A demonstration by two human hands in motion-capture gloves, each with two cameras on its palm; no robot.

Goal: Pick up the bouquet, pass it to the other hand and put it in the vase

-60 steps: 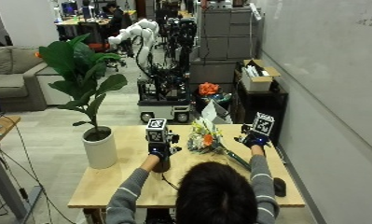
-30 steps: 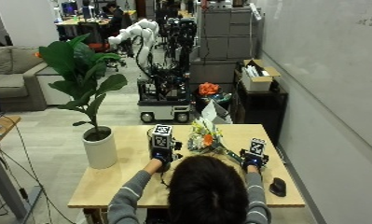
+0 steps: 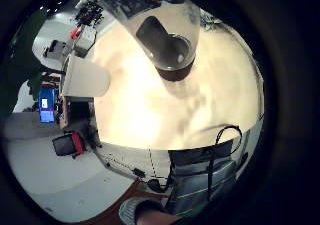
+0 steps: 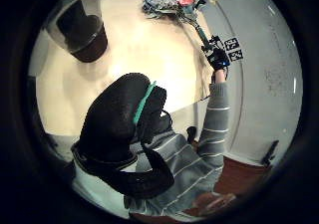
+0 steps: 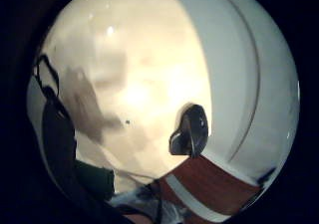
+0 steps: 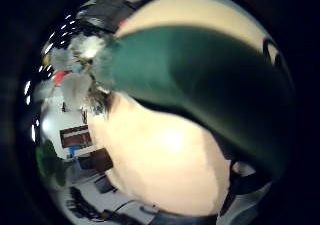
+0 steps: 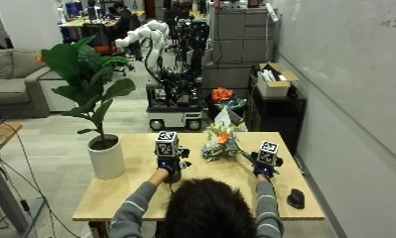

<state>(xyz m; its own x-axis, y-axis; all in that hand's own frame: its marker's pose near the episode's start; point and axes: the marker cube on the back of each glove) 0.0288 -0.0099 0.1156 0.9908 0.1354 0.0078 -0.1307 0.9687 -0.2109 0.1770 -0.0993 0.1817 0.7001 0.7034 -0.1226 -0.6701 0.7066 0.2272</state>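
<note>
Bouquet (image 7: 221,140) — lying on the desk (image 7: 118,191) near its far edge, blooms toward the far side, green-wrapped stem running back to your right hand (image 7: 264,167). Your right hand's fingers are clamped round that stem; it fills the right thumb-side palm view. Your left hand (image 7: 169,164) is over the vase (image 3: 169,41), a clear glass standing upright on the desk — whether its fingers are apart or together you cannot tell. A potted plant (image 7: 97,114) stands at the desk's left edge; a black mouse (image 7: 295,198) lies at its right.

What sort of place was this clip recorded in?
Most likely a robotics lab or workshop: a white robot arm on a wheeled base stands behind the wooden table, a whiteboard lines the wall, and people sit at desks farther back.
</note>
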